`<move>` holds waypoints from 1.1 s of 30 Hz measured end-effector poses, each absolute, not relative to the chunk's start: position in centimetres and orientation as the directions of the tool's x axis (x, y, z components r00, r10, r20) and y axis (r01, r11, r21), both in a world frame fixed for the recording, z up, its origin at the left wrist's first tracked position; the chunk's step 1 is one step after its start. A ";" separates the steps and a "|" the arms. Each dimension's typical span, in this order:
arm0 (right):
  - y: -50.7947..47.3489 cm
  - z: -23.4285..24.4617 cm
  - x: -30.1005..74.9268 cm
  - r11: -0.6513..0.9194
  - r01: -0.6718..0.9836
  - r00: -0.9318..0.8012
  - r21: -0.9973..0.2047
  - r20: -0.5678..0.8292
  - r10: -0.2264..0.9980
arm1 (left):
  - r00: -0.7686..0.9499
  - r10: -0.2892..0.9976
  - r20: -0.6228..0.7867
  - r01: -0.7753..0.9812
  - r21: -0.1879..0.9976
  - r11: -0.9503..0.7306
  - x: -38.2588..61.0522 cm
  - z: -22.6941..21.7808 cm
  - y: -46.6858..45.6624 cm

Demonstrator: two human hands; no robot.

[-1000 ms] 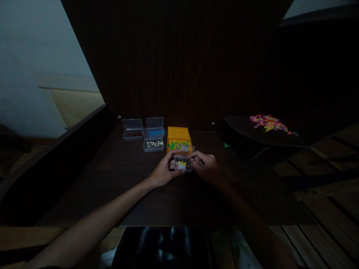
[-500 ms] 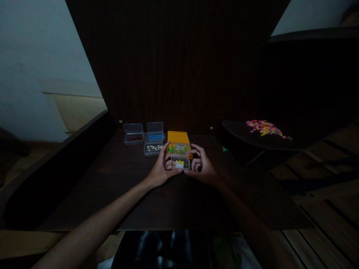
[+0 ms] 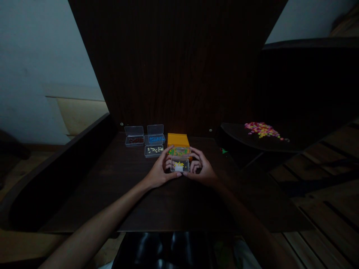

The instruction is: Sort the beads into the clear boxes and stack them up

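Between both hands is a small clear plastic box [image 3: 187, 168] with its lid raised. Small yellow pieces [image 3: 179, 164] and a white patch, perhaps a label, show in it. My left hand [image 3: 158, 172] grips its left side, and my right hand [image 3: 206, 171] grips its right side. Both thumbs meet at the near edge, with the other fingers curled around the sides. Green pieces [image 3: 179, 151] show at or through the raised lid; which I cannot tell. Directly behind stands a yellow-orange box [image 3: 178, 139]. An orange bit shows by my right fingers.
Left of the hands, open clear boxes hold dark red pieces [image 3: 136, 141], blue pieces [image 3: 156, 139] and pale pieces [image 3: 155, 150]. A green scrap [image 3: 224, 151] lies right. Colourful small pieces [image 3: 263, 130] are heaped on a dark curved ledge. A dark panel [image 3: 179, 74] rises behind.
The camera view has shifted slightly, so the scene sits a little lower. The clear box's lid looks tilted a little differently. Both hands keep their hold on the box.
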State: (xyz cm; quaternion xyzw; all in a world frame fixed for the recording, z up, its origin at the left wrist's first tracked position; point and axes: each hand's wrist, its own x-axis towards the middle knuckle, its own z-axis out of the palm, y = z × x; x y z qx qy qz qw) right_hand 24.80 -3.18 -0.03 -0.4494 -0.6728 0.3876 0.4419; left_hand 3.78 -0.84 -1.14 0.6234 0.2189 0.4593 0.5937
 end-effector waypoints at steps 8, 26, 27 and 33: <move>-3.0 -0.4 24.9 0.353 0.276 -0.225 -0.894 0.297 0.928 | 0.449 0.834 0.321 -0.196 0.946 -0.258 3.4 -0.6 -0.9; -3.2 0.1 22.8 -0.039 -0.063 -0.311 -0.997 -0.018 0.950 | 0.476 0.827 0.299 -0.333 0.932 -0.145 3.7 -1.3 -0.7; -3.3 0.2 22.8 -0.053 -0.082 -0.305 -0.995 -0.026 0.952 | 0.477 0.831 0.284 -0.329 0.935 -0.131 3.7 -1.4 -0.7; -3.3 -0.5 22.5 -0.037 -0.141 -0.273 -0.989 0.003 0.962 | 0.469 0.854 0.224 -0.243 0.963 -0.119 3.7 -0.9 -0.9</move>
